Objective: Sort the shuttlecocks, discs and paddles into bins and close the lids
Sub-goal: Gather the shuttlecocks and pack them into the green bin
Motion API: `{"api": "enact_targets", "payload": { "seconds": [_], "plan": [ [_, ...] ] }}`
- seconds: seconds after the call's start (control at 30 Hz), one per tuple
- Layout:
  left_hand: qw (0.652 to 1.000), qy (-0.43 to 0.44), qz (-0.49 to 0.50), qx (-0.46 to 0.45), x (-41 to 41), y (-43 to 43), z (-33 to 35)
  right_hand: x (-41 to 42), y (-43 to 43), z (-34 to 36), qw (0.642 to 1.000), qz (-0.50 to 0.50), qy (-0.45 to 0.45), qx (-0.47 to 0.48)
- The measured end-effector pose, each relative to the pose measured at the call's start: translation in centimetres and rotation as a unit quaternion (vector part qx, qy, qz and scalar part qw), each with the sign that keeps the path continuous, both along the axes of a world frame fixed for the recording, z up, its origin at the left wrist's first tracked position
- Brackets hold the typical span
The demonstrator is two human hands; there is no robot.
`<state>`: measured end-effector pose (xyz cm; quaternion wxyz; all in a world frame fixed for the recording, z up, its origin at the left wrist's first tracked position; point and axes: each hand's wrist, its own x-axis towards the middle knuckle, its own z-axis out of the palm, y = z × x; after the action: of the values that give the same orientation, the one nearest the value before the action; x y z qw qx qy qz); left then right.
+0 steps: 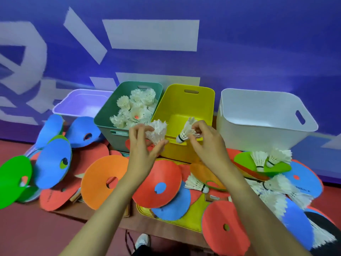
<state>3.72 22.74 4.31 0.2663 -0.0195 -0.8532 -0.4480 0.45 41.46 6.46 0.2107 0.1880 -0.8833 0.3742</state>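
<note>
My left hand (143, 145) pinches a white plastic shuttlecock (156, 133) just in front of the green bin (103, 119), which holds several white shuttlecocks (135, 108). My right hand (207, 143) holds a feather shuttlecock (185, 133) by its skirt over the front of the empty yellow bin (206, 102). A purple bin (73, 106) stands at the left and a white bin (258, 130) at the right, both empty. Flat discs (103, 182) in orange, red, blue and green cover the floor below my arms. More shuttlecocks (267, 159) lie at the right.
A yellow lid (195, 213) lies under discs in the middle. A paddle handle (75, 195) shows under the red discs at the left. A blue wall with white marks stands behind the bins. A shoe (142, 241) shows at the bottom.
</note>
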Motion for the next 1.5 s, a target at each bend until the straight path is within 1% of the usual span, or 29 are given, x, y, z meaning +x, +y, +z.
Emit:
{"api": "enact_targets", "payload": {
  "seconds": [0.17, 0.3, 0.4, 0.47, 0.57, 0.63, 0.77, 0.87, 0.93, 0.97, 1.03, 1.07, 1.1, 1.2, 1.33, 1.43, 1.5],
  "plan": [
    [1.0, -0.001, 0.016, 0.008, -4.7, -6.3, 1.7, -4.0, -6.0, 0.2, 1.0, -0.011, -0.01, -0.005],
    [0.999, -0.043, 0.017, -0.019, -9.0, -13.2, 1.1, -7.9, -11.8, 0.3, 1.0, -0.021, -0.021, 0.008],
    [0.995, -0.082, 0.016, -0.056, -12.1, -17.6, 0.2, -11.0, -15.7, 0.1, 0.998, -0.035, -0.033, 0.03],
    [0.993, -0.091, 0.006, -0.07, -13.9, -19.8, -0.3, -12.9, -17.7, -0.1, 0.997, -0.051, -0.042, 0.05],
    [0.99, -0.119, -0.016, -0.069, -16.3, -21.5, -0.8, -15.3, -20.0, -1.1, 0.99, -0.07, -0.061, 0.111],
    [0.988, -0.13, -0.024, -0.074, -17.7, -21.9, -1.3, -16.3, -21.1, -1.9, 0.985, -0.08, -0.08, 0.133],
    [0.992, -0.105, -0.018, -0.07, -20.5, -22.2, -1.6, -17.7, -22.7, -3.3, 0.979, -0.11, -0.098, 0.144],
    [0.988, -0.096, -0.025, -0.118, -22.4, -22.3, -2.5, -19.1, -23.8, -4.2, 0.965, -0.109, -0.157, 0.181],
    [0.968, -0.151, -0.042, -0.195, -23.7, -22.2, -3.4, -19.9, -24.2, -4.9, 0.942, -0.099, -0.212, 0.241],
    [0.947, -0.2, -0.062, -0.243, -24.2, -22.1, -3.9, -20.1, -24.3, -5.1, 0.932, -0.093, -0.238, 0.256],
    [0.897, -0.298, -0.113, -0.307, -25.1, -22.0, -4.7, -20.4, -24.0, -5.4, 0.926, -0.083, -0.277, 0.241],
    [0.882, -0.324, -0.129, -0.318, -25.3, -22.0, -4.9, -20.5, -23.8, -5.6, 0.927, -0.084, -0.283, 0.23],
    [0.875, -0.335, -0.134, -0.322, -25.5, -22.0, -5.0, -20.5, -23.5, -5.7, 0.928, -0.089, -0.285, 0.222],
    [0.865, -0.328, -0.127, -0.357, -25.8, -22.1, -5.1, -20.4, -23.0, -6.4, 0.921, -0.099, -0.299, 0.228],
    [0.841, -0.316, -0.159, -0.41, -26.1, -21.3, -4.9, -20.5, -23.5, -7.0, 0.908, -0.07, -0.332, 0.248],
    [0.841, -0.333, -0.175, -0.389, -26.9, -21.1, -5.0, -20.9, -23.2, -6.9, 0.909, -0.07, -0.338, 0.233],
    [0.845, -0.338, -0.178, -0.375, -27.3, -21.1, -5.1, -20.8, -23.1, -6.6, 0.903, -0.062, -0.343, 0.252]
  ]
}}
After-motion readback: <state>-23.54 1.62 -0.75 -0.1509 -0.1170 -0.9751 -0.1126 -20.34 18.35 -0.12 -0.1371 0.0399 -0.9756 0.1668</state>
